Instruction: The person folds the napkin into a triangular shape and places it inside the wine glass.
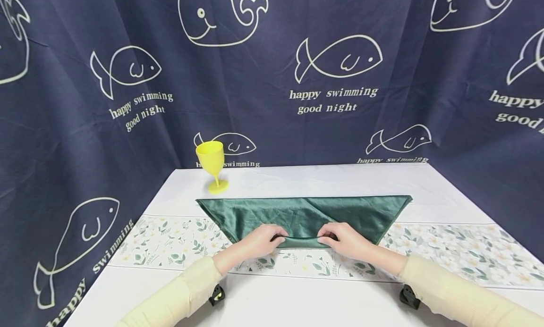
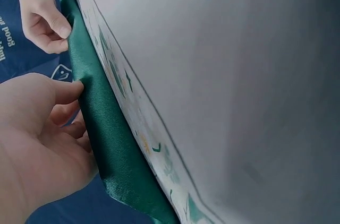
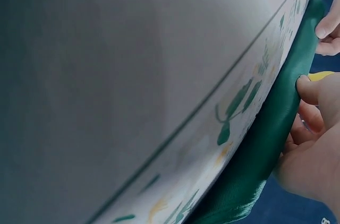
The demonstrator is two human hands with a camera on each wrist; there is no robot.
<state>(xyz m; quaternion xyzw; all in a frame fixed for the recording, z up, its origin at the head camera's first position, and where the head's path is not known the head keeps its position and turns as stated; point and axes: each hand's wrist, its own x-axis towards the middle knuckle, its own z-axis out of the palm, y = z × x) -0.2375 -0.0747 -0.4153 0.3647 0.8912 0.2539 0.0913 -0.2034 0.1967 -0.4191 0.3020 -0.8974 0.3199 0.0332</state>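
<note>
A dark green satin cloth [image 1: 297,213] lies on the table, wide at its far edge and narrowing toward the near one. Its near edge is turned over into a narrow fold [image 1: 299,242]. My left hand [image 1: 261,239] pinches that fold left of its middle, thumb on the near side. My right hand [image 1: 344,239] pinches it to the right in the same way. Both wrist views show the green fold [image 2: 101,112] rounded along the near side, the left thumb and the right thumb [image 3: 308,88] against it. The fingertips behind the fold are partly hidden.
A yellow goblet [image 1: 211,159] stands upright at the back left, beyond the cloth. The white table covering [image 1: 297,298] has a floral band [image 1: 459,251] across it. A dark blue curtain [image 1: 272,119] with fish drawings hangs behind the table and at both sides.
</note>
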